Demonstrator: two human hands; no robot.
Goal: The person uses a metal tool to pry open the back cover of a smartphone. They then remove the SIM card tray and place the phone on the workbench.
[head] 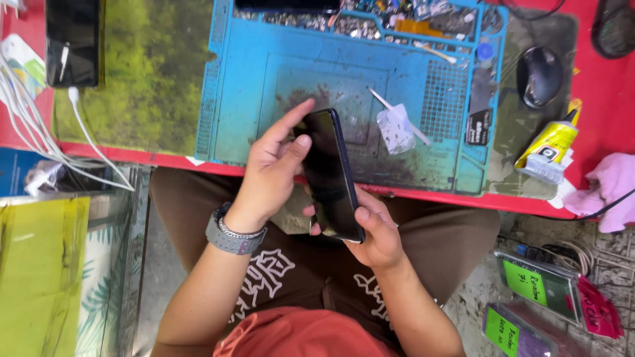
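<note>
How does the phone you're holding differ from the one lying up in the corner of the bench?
The held phone is gripped by both hands, left hand and right hand, tilted above the lap; the corner phone lies flat on the bench. The corner phone has a white cable nearby. Both screens are dark.

A dark, glossy smartphone [329,175] with its screen blank is held tilted above the lap.

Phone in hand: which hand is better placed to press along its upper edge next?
Probably the left hand: its fingers already lie on the upper part of the dark phone, while the right hand cradles the lower end from beneath, supporting it.
</note>
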